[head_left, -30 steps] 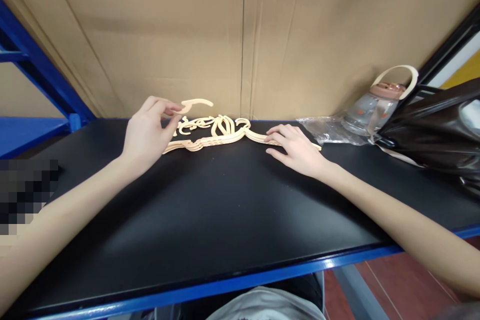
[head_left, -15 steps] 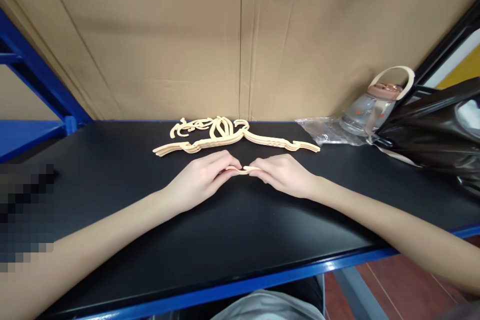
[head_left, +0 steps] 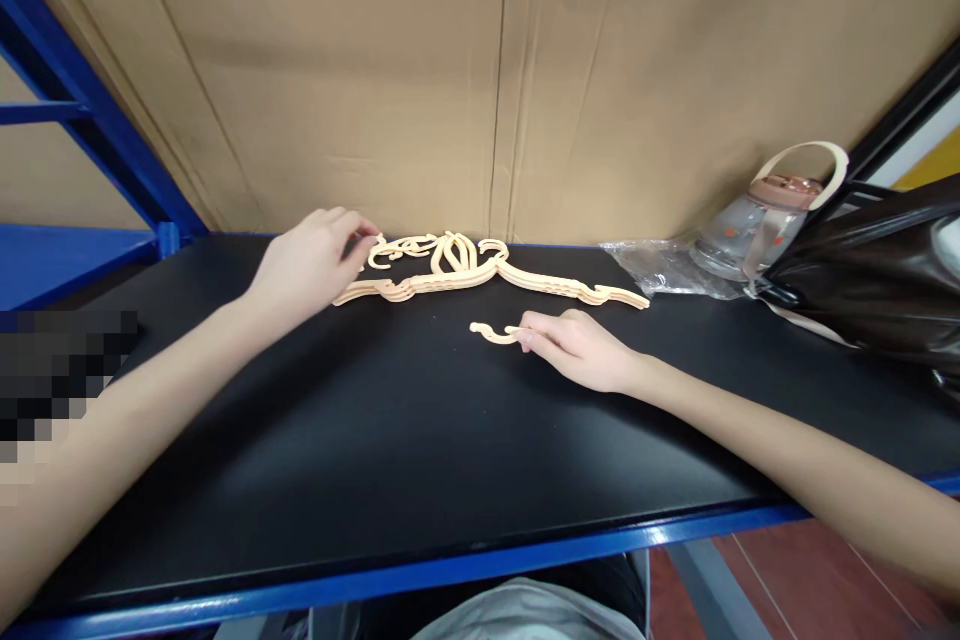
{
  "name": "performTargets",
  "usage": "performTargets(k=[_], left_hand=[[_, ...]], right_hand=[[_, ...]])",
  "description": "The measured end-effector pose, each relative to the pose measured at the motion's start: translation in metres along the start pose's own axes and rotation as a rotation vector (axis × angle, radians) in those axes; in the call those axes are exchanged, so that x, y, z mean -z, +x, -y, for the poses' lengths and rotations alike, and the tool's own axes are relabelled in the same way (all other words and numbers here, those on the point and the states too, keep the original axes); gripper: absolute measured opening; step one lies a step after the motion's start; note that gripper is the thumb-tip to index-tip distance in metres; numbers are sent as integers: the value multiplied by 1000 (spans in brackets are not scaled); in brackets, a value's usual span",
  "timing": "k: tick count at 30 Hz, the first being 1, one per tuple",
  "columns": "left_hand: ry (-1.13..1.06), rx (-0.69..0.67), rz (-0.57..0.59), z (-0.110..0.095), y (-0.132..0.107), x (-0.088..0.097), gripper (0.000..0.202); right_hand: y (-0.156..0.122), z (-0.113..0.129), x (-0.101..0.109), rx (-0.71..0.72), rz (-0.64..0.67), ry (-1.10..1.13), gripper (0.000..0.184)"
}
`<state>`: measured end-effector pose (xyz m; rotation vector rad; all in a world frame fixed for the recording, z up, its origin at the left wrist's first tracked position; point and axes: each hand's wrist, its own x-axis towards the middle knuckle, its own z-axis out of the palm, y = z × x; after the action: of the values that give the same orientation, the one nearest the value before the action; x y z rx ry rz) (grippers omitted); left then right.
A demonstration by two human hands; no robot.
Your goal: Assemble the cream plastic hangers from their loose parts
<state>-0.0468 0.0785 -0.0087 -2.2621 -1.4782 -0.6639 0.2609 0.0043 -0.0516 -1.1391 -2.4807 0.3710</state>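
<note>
My left hand [head_left: 315,255] reaches to the back left, thumb and forefinger curved and a little apart at the end of a loose hanger hook. It partly covers the pile of cream hooks [head_left: 409,247]; I cannot make out a firm grip. My right hand [head_left: 574,345] pinches one end of a single cream hanger hook [head_left: 491,334] low over the black tabletop, its other end pointing left. Behind the hands lies a stack of cream clothes hangers [head_left: 540,283], several curved hooks [head_left: 457,253] standing up around its middle.
A clear plastic bag [head_left: 660,270] lies at the back right beside a transparent bottle [head_left: 757,225] with a pink lid and a loop handle. A dark shiny bag [head_left: 892,270] sits at the right. Cardboard [head_left: 360,80] stands behind the black table [head_left: 390,460], which has a blue front edge.
My left hand has let go of the hook that both hands held and moved back left to the loose hooks. The right hand keeps that hook. The view has shifted slightly.
</note>
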Motion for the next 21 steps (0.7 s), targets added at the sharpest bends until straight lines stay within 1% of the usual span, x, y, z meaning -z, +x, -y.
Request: performTargets(k=[1,3,7,10,12,14,21], left_hand=[[2,51,31,10,2,-2,30],[-13,103,84,27,4,-7,31],[-70,117,175,51,4,-19,37],[-62,75,306,64,4,-27,38],[-45,32,386,68,3,-31,38],[-33,15,418,69,3,-33,39],[-9,62,393,60,3,-34,32]], right_hand=[[0,-1,0,-1,-5,6,34],[1,-3,1,-3,-17,0,36],[1,-7,1,2,-26,-46,38],[1,-8,2,14,-13,-98,39],[1,-6,2,20,-2,-145,39],[1,-5,3,25,10,-186,39],[1,-4,3,57,12,-242,38]])
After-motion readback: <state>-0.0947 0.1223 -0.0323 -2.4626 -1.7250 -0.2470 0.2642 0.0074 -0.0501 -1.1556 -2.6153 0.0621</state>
